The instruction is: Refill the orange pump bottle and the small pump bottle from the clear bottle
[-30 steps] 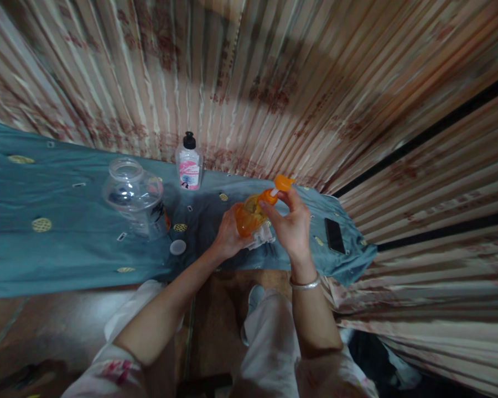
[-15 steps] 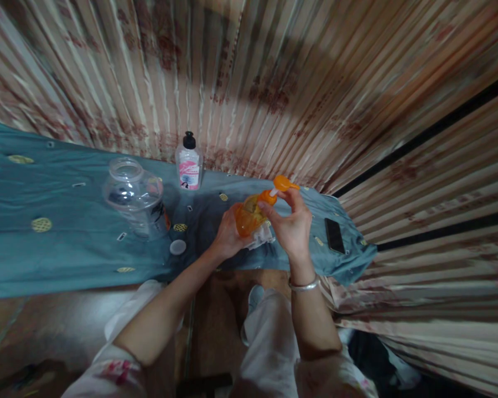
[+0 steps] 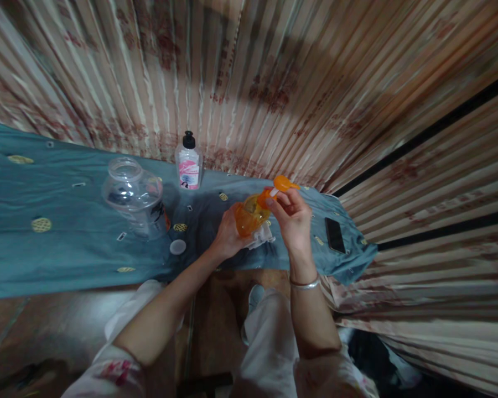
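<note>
My left hand [image 3: 229,233] is wrapped around the side of a see-through orange pump bottle [image 3: 249,217], which leans to the right above the table. The bottle's orange pump head [image 3: 285,183] sticks up on a pale stem. My right hand [image 3: 292,215] is closed at the collar of the pump, thumb in front and fingers curled behind it; part of the collar is hidden by them. A crumpled whitish piece [image 3: 261,236], perhaps tissue or wrapping, lies just under the bottle.
On the blue-green tablecloth [image 3: 78,221] stand a large clear plastic jar [image 3: 135,193] and a clear bottle with black cap and pink label [image 3: 190,168]. A white round lid [image 3: 177,247] lies near the jar, a black phone [image 3: 335,235] at right. Pleated curtains [image 3: 232,83] hang behind.
My right thumb and fingers have shifted slightly up and right around the pump's collar. The left hand and the bottle stay in nearly the same place.
</note>
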The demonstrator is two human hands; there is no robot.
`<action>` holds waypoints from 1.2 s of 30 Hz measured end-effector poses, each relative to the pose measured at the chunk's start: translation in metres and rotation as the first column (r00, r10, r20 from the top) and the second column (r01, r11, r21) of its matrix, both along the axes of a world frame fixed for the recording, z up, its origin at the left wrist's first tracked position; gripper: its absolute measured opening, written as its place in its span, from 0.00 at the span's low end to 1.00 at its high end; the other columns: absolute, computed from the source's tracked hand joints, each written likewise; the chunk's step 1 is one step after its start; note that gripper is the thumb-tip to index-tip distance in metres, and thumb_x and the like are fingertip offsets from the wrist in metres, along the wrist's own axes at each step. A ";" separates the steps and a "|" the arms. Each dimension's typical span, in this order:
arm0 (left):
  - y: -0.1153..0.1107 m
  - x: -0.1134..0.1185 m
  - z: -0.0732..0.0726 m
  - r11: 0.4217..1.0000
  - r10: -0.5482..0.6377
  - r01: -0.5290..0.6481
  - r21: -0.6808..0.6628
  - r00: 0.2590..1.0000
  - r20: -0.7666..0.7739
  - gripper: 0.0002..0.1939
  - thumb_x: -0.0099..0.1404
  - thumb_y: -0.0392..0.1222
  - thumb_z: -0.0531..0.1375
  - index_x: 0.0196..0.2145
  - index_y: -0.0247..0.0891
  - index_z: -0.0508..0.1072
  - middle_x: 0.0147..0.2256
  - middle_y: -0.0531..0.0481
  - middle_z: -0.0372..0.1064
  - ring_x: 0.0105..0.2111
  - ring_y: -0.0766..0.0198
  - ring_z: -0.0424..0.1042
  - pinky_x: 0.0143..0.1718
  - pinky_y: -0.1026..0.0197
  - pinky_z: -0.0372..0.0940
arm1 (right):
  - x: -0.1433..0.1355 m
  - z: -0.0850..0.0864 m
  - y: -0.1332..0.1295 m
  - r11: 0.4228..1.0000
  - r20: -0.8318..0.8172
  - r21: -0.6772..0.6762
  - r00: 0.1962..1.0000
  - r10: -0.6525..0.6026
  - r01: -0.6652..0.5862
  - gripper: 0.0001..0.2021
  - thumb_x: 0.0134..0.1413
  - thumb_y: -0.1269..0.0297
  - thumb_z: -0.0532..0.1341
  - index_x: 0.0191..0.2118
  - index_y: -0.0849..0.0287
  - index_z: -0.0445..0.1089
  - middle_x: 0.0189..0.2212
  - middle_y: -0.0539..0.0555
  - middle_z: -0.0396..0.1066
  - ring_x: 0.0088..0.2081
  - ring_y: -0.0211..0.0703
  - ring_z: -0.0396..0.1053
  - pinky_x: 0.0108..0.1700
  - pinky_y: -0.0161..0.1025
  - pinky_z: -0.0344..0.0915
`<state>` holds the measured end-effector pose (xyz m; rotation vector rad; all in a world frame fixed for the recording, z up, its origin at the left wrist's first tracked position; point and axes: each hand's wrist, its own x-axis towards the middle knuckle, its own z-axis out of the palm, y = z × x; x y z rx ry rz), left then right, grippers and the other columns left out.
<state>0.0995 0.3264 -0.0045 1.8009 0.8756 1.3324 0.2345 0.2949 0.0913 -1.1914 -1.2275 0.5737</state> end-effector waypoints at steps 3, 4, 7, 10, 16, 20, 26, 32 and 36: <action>0.000 0.000 -0.001 1.000 0.011 -0.011 0.012 1.000 -0.005 0.28 0.49 0.40 0.73 0.47 0.42 0.69 0.43 0.47 0.77 0.43 0.51 0.78 0.46 0.49 0.74 | -0.001 -0.002 0.001 0.999 -0.012 0.015 0.999 -0.052 0.053 0.24 0.47 0.44 0.73 0.45 0.53 0.74 0.44 0.55 0.81 0.46 0.48 0.79 0.54 0.49 0.76; 0.000 0.000 -0.001 1.000 0.009 -0.008 0.011 1.000 -0.002 0.30 0.49 0.41 0.74 0.48 0.41 0.70 0.44 0.47 0.77 0.44 0.50 0.78 0.47 0.49 0.74 | -0.001 -0.003 0.001 0.999 0.002 0.016 0.999 -0.048 0.048 0.24 0.47 0.44 0.73 0.46 0.53 0.73 0.45 0.55 0.81 0.47 0.49 0.79 0.55 0.49 0.76; 0.001 -0.001 -0.002 1.000 0.002 -0.002 -0.002 1.000 0.003 0.34 0.48 0.41 0.75 0.52 0.41 0.69 0.45 0.46 0.77 0.45 0.49 0.79 0.49 0.47 0.74 | -0.002 -0.002 -0.001 1.000 0.059 0.010 0.998 0.008 -0.008 0.24 0.50 0.46 0.72 0.49 0.53 0.74 0.46 0.56 0.80 0.49 0.49 0.79 0.56 0.50 0.75; 0.002 -0.001 -0.004 1.000 -0.001 0.001 -0.005 1.000 0.005 0.35 0.48 0.42 0.75 0.53 0.40 0.68 0.44 0.46 0.78 0.45 0.49 0.79 0.50 0.47 0.73 | -0.003 0.000 -0.005 0.997 0.168 0.018 0.983 -0.078 0.076 0.22 0.53 0.49 0.71 0.50 0.52 0.73 0.45 0.55 0.80 0.50 0.50 0.79 0.58 0.51 0.73; 0.002 -0.001 -0.006 0.999 -0.016 0.015 0.029 1.000 0.016 0.35 0.49 0.42 0.75 0.53 0.41 0.67 0.45 0.46 0.78 0.46 0.48 0.79 0.51 0.45 0.73 | -0.003 0.000 -0.009 0.967 0.304 0.036 0.919 -0.250 0.251 0.24 0.49 0.51 0.74 0.50 0.51 0.72 0.47 0.53 0.80 0.52 0.52 0.78 0.62 0.55 0.70; 0.001 0.000 -0.004 1.000 0.009 -0.009 0.020 1.000 0.019 0.35 0.48 0.40 0.75 0.52 0.42 0.68 0.44 0.46 0.78 0.44 0.49 0.80 0.50 0.45 0.74 | -0.001 -0.007 -0.004 0.994 0.260 0.038 0.959 -0.109 0.103 0.22 0.53 0.54 0.72 0.52 0.53 0.72 0.49 0.56 0.80 0.52 0.49 0.78 0.58 0.49 0.73; 0.000 0.000 -0.001 1.000 -0.007 0.007 0.005 1.000 0.025 0.33 0.49 0.42 0.75 0.51 0.41 0.68 0.44 0.46 0.78 0.43 0.49 0.80 0.48 0.46 0.75 | -0.001 -0.006 -0.007 0.954 0.340 0.072 0.892 -0.298 0.291 0.22 0.52 0.51 0.72 0.51 0.51 0.72 0.44 0.52 0.81 0.49 0.50 0.79 0.60 0.54 0.72; 0.001 0.000 -0.005 1.000 0.004 -0.004 0.028 1.000 0.008 0.34 0.49 0.41 0.74 0.52 0.41 0.67 0.45 0.45 0.77 0.45 0.48 0.80 0.49 0.45 0.75 | -0.003 -0.001 -0.008 0.984 0.344 0.049 0.922 -0.178 0.171 0.20 0.54 0.52 0.71 0.50 0.52 0.72 0.48 0.54 0.80 0.51 0.51 0.79 0.58 0.51 0.73; 0.000 0.001 -0.007 0.999 0.017 -0.016 0.031 1.000 -0.023 0.32 0.49 0.42 0.74 0.50 0.42 0.70 0.45 0.46 0.77 0.46 0.48 0.78 0.51 0.45 0.74 | -0.004 0.002 -0.011 0.942 0.430 0.081 0.842 -0.327 0.325 0.20 0.50 0.48 0.72 0.45 0.52 0.73 0.43 0.55 0.80 0.49 0.54 0.78 0.57 0.55 0.73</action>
